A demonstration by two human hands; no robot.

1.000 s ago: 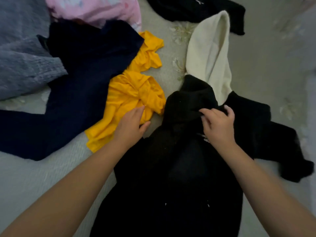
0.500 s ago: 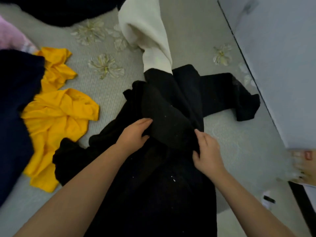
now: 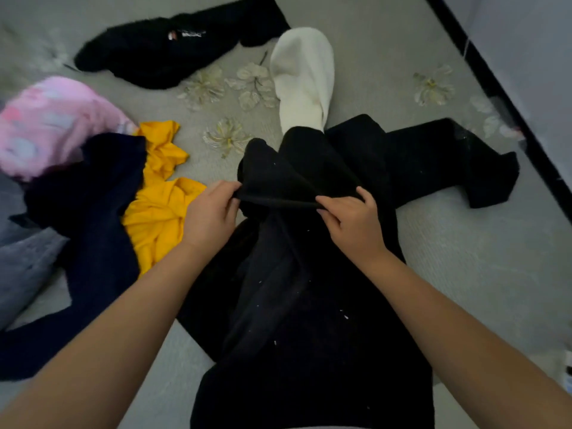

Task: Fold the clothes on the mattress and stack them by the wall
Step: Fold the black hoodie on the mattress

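A large black garment (image 3: 309, 305) lies spread on the grey flowered mattress (image 3: 479, 258), one sleeve reaching right toward the wall. My left hand (image 3: 210, 215) pinches the left end of a raised black fold at its top. My right hand (image 3: 349, 218) pinches the right end of the same fold, so the edge stretches taut between them. A cream garment (image 3: 303, 78) pokes out from under the black one, farther away.
A yellow garment (image 3: 161, 205), a navy one (image 3: 93, 218), a pink one (image 3: 52, 125) and grey fabric (image 3: 21, 258) crowd the left. Another black garment (image 3: 173, 48) lies at the far side. The wall (image 3: 526, 41) with a dark baseboard runs along the right.
Both hands have gone from resting on the bunched black cloth to pinching one fold and pulling it taut between them. The view has swung back left, showing more of the pile.
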